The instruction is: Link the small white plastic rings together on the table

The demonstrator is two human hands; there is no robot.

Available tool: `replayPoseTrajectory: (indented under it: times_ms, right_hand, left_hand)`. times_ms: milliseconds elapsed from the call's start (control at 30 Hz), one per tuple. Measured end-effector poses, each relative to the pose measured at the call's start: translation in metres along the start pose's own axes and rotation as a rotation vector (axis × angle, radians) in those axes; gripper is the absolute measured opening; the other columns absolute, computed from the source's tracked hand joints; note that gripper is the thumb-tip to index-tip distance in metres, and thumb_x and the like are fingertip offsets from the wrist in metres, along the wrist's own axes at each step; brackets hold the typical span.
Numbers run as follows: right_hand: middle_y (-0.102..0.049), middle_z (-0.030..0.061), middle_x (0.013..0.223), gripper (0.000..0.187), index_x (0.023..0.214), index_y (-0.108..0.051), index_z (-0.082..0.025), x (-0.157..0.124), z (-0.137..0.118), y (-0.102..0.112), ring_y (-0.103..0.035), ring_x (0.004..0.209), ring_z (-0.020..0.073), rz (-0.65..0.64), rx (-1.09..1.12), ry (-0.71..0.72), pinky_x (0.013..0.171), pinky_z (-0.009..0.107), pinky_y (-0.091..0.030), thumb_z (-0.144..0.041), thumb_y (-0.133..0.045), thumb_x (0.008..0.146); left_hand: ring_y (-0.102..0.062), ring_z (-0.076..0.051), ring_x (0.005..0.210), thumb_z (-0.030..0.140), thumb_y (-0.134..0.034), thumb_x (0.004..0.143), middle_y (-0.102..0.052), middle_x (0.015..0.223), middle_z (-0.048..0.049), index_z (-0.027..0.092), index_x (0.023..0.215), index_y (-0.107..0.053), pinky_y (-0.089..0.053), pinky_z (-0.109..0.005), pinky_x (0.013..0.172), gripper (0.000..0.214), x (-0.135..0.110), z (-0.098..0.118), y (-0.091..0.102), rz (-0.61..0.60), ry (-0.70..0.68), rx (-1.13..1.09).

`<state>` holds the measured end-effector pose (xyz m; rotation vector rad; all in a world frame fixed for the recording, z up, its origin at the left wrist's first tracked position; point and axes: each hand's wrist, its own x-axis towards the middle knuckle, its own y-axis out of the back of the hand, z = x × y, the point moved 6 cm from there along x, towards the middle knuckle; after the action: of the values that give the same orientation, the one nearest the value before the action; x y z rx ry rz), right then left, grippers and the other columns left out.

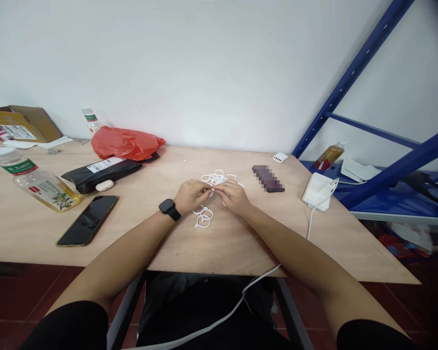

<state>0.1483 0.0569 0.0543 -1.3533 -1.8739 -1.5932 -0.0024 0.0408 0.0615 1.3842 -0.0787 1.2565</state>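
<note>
My left hand (192, 196), with a black watch (170, 209) on its wrist, is closed in a pinch near the middle of the table. Facing it, my right hand (235, 196) pinches too, and the fingertips of both nearly meet. Between them shows a small part of a white plastic ring (212, 192), mostly hidden by the fingers. Just beyond the hands lies a heap of white rings (219, 176), each with a small knob or clip. A few more white rings (203, 221) lie linked or overlapping on the near side, below my left hand.
Left on the wooden table (211, 253) are a drink bottle (47, 182), a phone (88, 221), a black package (102, 174), a white case (104, 185) and a red plastic bag (126, 143). Rightward are a pixelated dark object (268, 179) and a white charger (317, 191) with its cable.
</note>
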Motion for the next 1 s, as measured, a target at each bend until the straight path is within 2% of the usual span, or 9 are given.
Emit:
replayPoseTrajectory:
  times_ms: [300,567,1000]
  right_hand:
    - [-0.073,0.0051,0.086,0.016,0.095,-0.071,-0.023,0.0001,0.002,0.0017,-0.063,0.082,0.0204,0.003,-0.037,-0.061,0.078,0.036,-0.049,-0.028,-0.056,0.094]
    - [-0.071,0.0055,0.087,0.015,0.093,-0.067,-0.022,-0.0018,0.0037,-0.0018,-0.062,0.084,0.0205,-0.056,-0.033,-0.081,0.08,0.036,-0.048,-0.028,-0.053,0.095]
    - [-0.07,0.0053,0.085,0.016,0.089,-0.065,-0.022,-0.0002,0.0015,0.0005,-0.06,0.083,0.0206,-0.033,-0.049,-0.099,0.079,0.037,-0.046,-0.028,-0.051,0.096]
  left_hand:
    - [-0.065,-0.014,0.071,0.028,-0.057,0.09,-0.072,0.078,-0.0026,0.017,0.089,-0.067,-0.047,-0.029,0.074,0.015,0.0003,0.0009,0.0008,-0.01,0.008,-0.039]
    - [-0.063,-0.014,0.069,0.03,-0.055,0.091,-0.069,0.074,-0.0025,0.017,0.085,-0.066,-0.046,-0.027,0.071,0.018,0.0003,0.0042,-0.0006,-0.032,0.013,-0.056]
    - [-0.063,-0.014,0.07,0.033,-0.053,0.094,-0.07,0.077,-0.0027,0.018,0.085,-0.067,-0.047,-0.027,0.071,0.023,-0.0001,-0.0002,-0.005,-0.018,0.051,-0.066]
